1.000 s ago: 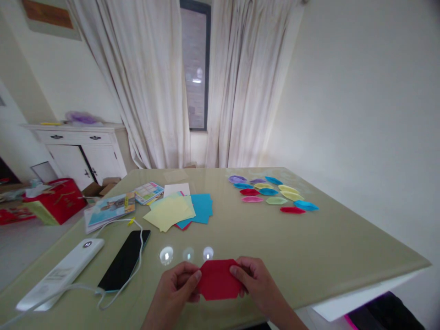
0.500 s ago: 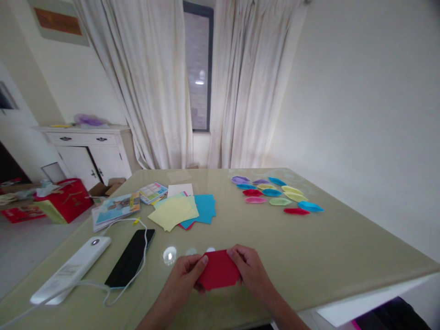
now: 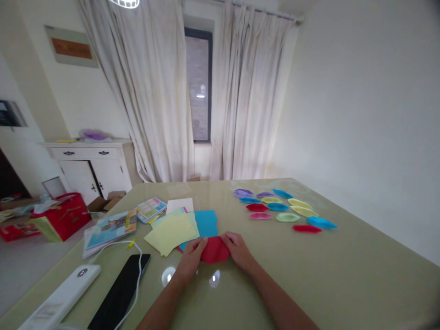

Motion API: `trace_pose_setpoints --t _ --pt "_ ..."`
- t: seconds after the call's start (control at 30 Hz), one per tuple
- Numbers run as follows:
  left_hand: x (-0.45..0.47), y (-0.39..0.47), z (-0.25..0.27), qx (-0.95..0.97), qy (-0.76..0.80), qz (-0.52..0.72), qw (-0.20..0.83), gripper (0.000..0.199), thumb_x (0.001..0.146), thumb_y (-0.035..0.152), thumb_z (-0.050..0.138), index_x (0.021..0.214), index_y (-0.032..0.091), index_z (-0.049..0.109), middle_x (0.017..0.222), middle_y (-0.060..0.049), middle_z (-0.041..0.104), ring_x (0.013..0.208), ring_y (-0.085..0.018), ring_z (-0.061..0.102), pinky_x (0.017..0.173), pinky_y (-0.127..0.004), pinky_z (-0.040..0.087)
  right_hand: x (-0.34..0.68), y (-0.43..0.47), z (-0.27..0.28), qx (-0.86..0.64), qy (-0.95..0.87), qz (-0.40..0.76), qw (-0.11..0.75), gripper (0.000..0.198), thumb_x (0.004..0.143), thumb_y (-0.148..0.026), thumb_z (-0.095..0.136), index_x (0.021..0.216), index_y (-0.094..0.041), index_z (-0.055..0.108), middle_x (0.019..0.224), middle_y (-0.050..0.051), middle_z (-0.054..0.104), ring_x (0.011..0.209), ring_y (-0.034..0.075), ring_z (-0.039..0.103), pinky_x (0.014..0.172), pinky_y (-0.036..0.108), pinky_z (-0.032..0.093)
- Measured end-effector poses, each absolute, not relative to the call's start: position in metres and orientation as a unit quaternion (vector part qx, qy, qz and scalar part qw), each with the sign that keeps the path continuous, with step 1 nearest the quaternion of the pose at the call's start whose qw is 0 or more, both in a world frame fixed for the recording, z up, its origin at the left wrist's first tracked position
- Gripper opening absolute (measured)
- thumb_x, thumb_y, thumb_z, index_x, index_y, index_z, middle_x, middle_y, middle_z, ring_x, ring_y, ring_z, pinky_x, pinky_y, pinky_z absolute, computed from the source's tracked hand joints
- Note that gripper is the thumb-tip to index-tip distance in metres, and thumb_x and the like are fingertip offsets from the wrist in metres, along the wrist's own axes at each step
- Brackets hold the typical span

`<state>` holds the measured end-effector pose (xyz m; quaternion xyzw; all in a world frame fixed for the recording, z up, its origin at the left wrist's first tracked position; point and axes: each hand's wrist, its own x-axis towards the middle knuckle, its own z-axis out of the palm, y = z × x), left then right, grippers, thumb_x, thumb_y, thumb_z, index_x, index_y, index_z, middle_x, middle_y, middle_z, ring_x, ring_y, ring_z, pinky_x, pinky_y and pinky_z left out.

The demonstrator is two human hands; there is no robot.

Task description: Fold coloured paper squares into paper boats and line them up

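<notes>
A piece of red folded paper [image 3: 215, 251] is held above the table, stretched between both hands. My left hand [image 3: 191, 260] pinches its left end, thumb on top. At the right end my right hand [image 3: 238, 250] grips it in the same way; the fingers behind the paper are hidden. Just beyond the left hand lie loose sheets of yellow paper [image 3: 172, 233] and blue paper [image 3: 207, 223]. Farther off to the right, several folded paper boats or similar pointed shapes lie in rows, among them a red one [image 3: 307, 228] and a blue one [image 3: 321, 222].
On the left of the table [image 3: 275, 275] are a black phone [image 3: 120, 293], a white power strip-like device [image 3: 62, 298] with a white cable [image 3: 139, 275], and magazines [image 3: 110, 229]. A red bag [image 3: 65, 215] stands on the floor by a white cabinet [image 3: 92, 169].
Both hands have moved forward, away from me, with the red paper, which now overlaps the edge of the blue sheet in view. The camera has tilted up a little.
</notes>
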<state>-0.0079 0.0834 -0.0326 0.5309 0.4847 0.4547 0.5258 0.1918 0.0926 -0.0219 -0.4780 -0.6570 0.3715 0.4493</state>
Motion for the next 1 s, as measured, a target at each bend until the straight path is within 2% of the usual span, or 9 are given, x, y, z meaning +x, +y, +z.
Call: trace_pose_setpoints --t 0.13,0.23,0.33,0.47,0.57,0.67,0.8,1.0 --pt "-0.014 0.086 -0.044 0.553 0.476 0.46 0.507 0.03 0.103 0.044 0.067 0.105 0.015 0.071 0.101 -0.003 0.073 0.088 -0.021 0.072 0.08 -0.038 0.061 0.197 0.087 -0.03 -0.456 -0.651 0.394 0.462 0.063 0.093 -0.077 0.058 0.066 -0.02 0.055 0.064 -0.003 0.05 0.063 0.015 0.048 0.059 0.027 0.036" --pt "-0.012 0.09 -0.046 0.564 0.464 0.462 0.504 0.033 0.103 0.046 0.067 0.092 0.015 0.069 0.087 0.0 0.07 0.078 -0.018 0.069 0.075 -0.035 0.059 0.2 0.088 -0.031 -0.45 -0.632 0.422 0.469 0.061 0.088 -0.077 0.064 0.072 -0.018 0.062 0.064 -0.002 0.054 0.061 0.015 0.049 0.058 0.026 0.036" --pt "-0.007 0.09 -0.045 0.564 0.454 0.47 0.506 0.039 0.101 0.052 0.068 0.087 0.016 0.069 0.081 0.001 0.069 0.073 -0.017 0.068 0.07 -0.032 0.057 0.201 0.092 -0.032 -0.45 -0.61 0.443 0.479 0.06 0.083 -0.077 0.07 0.077 -0.018 0.066 0.063 -0.003 0.056 0.056 0.014 0.048 0.053 0.025 0.034" --pt "-0.002 0.086 -0.041 0.548 0.449 0.474 0.523 0.061 0.084 0.076 0.071 0.075 0.016 0.071 0.063 0.002 0.062 0.057 -0.016 0.06 0.054 -0.029 0.054 0.203 0.095 -0.034 -0.459 -0.584 0.446 0.499 0.063 0.084 -0.081 0.066 0.078 -0.018 0.066 0.061 -0.003 0.057 0.053 0.013 0.048 0.049 0.023 0.032" --pt "-0.002 0.084 -0.037 0.525 0.451 0.487 0.532 0.066 0.075 0.082 0.074 0.077 0.016 0.073 0.06 0.003 0.061 0.053 -0.015 0.058 0.051 -0.028 0.055 0.204 0.095 -0.037 -0.464 -0.584 0.459 0.483 0.066 0.084 -0.083 0.065 0.073 -0.018 0.067 0.053 -0.003 0.057 0.045 0.012 0.046 0.044 0.023 0.029" --pt "-0.003 0.084 -0.034 0.506 0.451 0.495 0.544 0.065 0.074 0.079 0.077 0.086 0.016 0.076 0.064 0.001 0.068 0.055 -0.016 0.064 0.053 -0.028 0.059 0.203 0.094 -0.039 -0.468 -0.59 0.467 0.463 0.069 0.085 -0.084 0.063 0.067 -0.017 0.066 0.044 -0.003 0.055 0.037 0.011 0.042 0.04 0.024 0.026" --pt "-0.003 0.085 -0.032 0.489 0.447 0.487 0.569 0.057 0.074 0.064 0.089 0.099 0.014 0.079 0.075 -0.006 0.079 0.061 -0.021 0.074 0.057 -0.03 0.063 0.202 0.095 -0.039 -0.468 -0.589 0.466 0.465 0.071 0.09 -0.086 0.053 0.069 -0.019 0.064 0.046 -0.002 0.059 0.037 0.011 0.044 0.04 0.023 0.029" --pt "-0.004 0.085 -0.029 0.466 0.447 0.487 0.588 0.041 0.083 0.047 0.088 0.105 0.014 0.078 0.088 -0.011 0.084 0.07 -0.024 0.081 0.061 -0.029 0.065 0.204 0.097 -0.038 -0.466 -0.593 0.481 0.447 0.071 0.087 -0.086 0.056 0.065 -0.019 0.063 0.045 0.0 0.061 0.034 0.01 0.042 0.038 0.023 0.027"
